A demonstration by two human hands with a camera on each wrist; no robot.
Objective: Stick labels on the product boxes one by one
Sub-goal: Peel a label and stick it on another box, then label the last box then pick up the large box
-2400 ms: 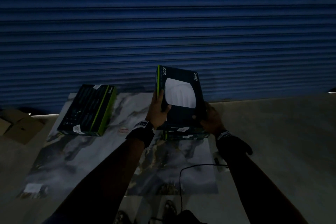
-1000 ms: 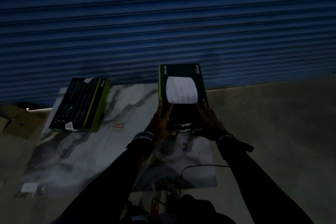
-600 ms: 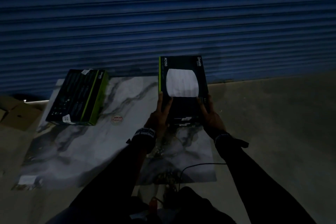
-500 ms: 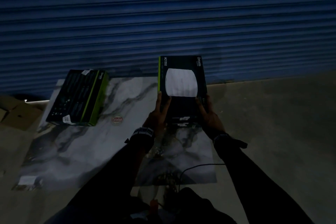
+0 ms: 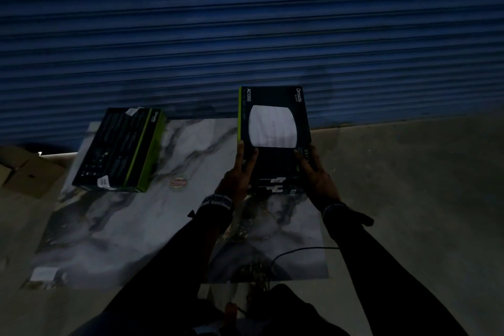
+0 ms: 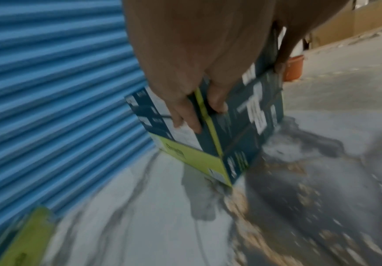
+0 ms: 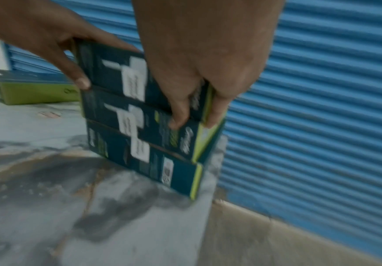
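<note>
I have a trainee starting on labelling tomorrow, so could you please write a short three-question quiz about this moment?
1. True or false: only the left hand holds the top box.
2. How many boxes make up the stack under the hands, by the right wrist view?
3. Where does the separate box lie: A) on the marbled slab, to the left; B) on the bare floor; C) in the right hand?

Key: 1 false, both hands hold it. 2 three. 3 A.

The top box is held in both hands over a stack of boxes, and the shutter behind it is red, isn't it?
Not quite: the shutter is blue, as the right wrist view shows. Both the left hand and right hand do hold the top box over the stack.
</note>
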